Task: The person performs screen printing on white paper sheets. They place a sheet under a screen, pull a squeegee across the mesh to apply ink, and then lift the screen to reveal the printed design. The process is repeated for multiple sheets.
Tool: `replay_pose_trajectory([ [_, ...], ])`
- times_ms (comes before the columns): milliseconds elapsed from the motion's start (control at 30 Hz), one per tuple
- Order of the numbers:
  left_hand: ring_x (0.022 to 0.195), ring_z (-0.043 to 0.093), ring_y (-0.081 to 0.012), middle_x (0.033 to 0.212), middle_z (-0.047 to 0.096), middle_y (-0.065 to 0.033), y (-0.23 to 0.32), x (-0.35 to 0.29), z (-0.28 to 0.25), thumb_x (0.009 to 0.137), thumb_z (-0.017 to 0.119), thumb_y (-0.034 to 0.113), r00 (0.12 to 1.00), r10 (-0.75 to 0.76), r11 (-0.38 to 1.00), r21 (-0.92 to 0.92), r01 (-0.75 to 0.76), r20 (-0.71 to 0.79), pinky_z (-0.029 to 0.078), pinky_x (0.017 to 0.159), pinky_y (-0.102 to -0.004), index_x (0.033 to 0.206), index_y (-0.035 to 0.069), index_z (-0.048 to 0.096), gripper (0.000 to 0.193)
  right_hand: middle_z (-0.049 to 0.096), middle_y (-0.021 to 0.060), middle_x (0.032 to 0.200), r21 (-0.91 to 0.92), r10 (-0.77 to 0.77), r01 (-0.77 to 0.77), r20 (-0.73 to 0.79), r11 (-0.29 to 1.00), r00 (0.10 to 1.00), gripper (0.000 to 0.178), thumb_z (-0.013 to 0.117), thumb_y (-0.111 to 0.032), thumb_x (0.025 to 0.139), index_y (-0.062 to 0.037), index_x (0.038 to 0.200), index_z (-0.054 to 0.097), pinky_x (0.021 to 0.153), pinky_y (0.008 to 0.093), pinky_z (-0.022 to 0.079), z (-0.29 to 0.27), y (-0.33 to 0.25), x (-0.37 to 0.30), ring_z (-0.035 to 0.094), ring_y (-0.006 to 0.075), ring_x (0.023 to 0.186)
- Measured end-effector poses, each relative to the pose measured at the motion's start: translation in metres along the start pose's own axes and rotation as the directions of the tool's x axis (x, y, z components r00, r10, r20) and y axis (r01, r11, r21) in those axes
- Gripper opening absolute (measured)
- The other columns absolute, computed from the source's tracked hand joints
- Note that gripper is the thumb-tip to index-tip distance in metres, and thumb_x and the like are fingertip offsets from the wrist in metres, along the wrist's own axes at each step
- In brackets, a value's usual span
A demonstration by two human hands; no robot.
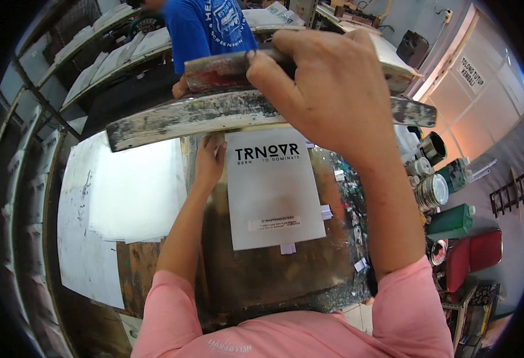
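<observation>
My right hand (pixel 327 89) is raised and closed round an ink-stained squeegee (pixel 217 65) with red smears. Just beneath it, the wooden bar of a printing screen frame (pixel 184 116), blotched black and white, crosses the view above the table. Whether this hand also bears the frame's weight I cannot tell. A white sheet or flat bag (pixel 274 197), printed with black lettering at its top and small lines lower down, lies on the brown printing board (pixel 256 274). My left hand (pixel 211 161) is at its upper left edge below the frame, fingers and thumb apart.
A stack of white sheets (pixel 134 197) lies on the left. Paint tins (pixel 432 191) and a green jerrycan (pixel 451 222) stand on the right, beside a red chair (pixel 473 259). Across the table is a person in a blue shirt (pixel 208 30). Racks (pixel 29 209) line the left.
</observation>
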State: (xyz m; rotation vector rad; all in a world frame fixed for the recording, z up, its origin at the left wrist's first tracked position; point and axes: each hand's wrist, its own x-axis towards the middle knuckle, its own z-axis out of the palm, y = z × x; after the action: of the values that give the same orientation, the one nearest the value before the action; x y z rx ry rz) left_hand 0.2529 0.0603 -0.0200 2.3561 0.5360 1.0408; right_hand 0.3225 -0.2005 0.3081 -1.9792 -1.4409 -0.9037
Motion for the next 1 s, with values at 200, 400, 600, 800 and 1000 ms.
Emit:
replay_pose_trajectory([
  [200, 0.09, 0.07, -0.042, 0.096, 0.074, -0.0219, -0.027, 0.02, 0.033, 0.099, 0.077, 0.015, 0.99, 0.086, 0.996, 0.007, -0.087, 0.114, 0.055, 0.08, -0.0495, 0.107, 0.001, 0.079, 0.016, 0.068, 0.0205, 0.077, -0.062, -0.044, 0.041, -0.039, 0.997, 0.998, 0.044, 0.063, -0.042, 0.098, -0.0009, 0.086, 0.074, 0.083, 0.049, 0.048, 0.006, 0.008, 0.015, 0.066, 0.0419, 0.077],
  [400, 0.073, 0.069, -0.0324, 0.085, 0.074, -0.0198, 0.003, 0.012, -0.061, 0.108, 0.069, 0.024, 0.97, -0.213, 0.962, -0.15, 0.229, 0.115, 0.053, 0.07, -0.0424, 0.108, -0.001, 0.074, 0.026, 0.067, 0.0207, 0.079, -0.076, 0.034, -0.033, 0.006, 0.997, 0.999, 0.041, 0.062, -0.039, 0.098, 0.0004, 0.093, 0.073, 0.086, 0.049, 0.046, 0.005, 0.006, 0.014, 0.062, 0.0434, 0.079],
  [600, 0.075, 0.056, -0.0111, 0.079, 0.063, -0.0021, -0.04, -0.132, -0.169, 0.109, 0.066, 0.02, 0.836, -0.504, 0.863, -0.089, 0.498, -0.215, 0.049, 0.07, -0.0303, 0.102, -0.002, 0.071, 0.024, 0.068, 0.0197, 0.086, -0.087, 0.075, -0.071, 0.036, 0.994, 0.997, 0.037, 0.062, -0.035, 0.096, 0.0014, 0.096, 0.07, 0.087, 0.0454, 0.042, -0.004, -0.019, -0.018, 0.057, 0.0377, 0.081],
  [800, 0.071, 0.065, -0.0235, 0.081, 0.071, -0.0147, -0.114, -0.179, -0.294, 0.109, 0.064, 0.026, 0.73, -0.5, 0.759, 0.171, 0.629, -0.467, 0.052, 0.069, -0.0406, 0.103, 0.0, 0.069, 0.027, 0.07, 0.0166, 0.081, -0.053, 0.024, -0.026, -0.036, 0.998, 0.999, 0.039, 0.066, -0.039, 0.095, -0.002, 0.083, 0.068, 0.087, 0.0469, 0.042, 0.0, -0.025, -0.036, 0.065, 0.0366, 0.081],
  [1000, 0.142, 0.053, -0.0458, 0.156, 0.056, -0.025, -0.08, -0.152, -0.29, 0.097, 0.077, 0.051, 0.959, -0.183, 0.849, 0.456, 0.266, -0.218, 0.04, 0.118, -0.0591, 0.153, 0.001, 0.057, 0.077, 0.071, 0.0175, 0.082, -0.072, -0.004, 0.001, -0.043, 0.997, 0.999, 0.042, 0.064, -0.041, 0.098, -0.0012, 0.086, 0.072, 0.088, 0.0481, 0.042, -0.001, -0.026, -0.045, 0.067, 0.0374, 0.083],
])
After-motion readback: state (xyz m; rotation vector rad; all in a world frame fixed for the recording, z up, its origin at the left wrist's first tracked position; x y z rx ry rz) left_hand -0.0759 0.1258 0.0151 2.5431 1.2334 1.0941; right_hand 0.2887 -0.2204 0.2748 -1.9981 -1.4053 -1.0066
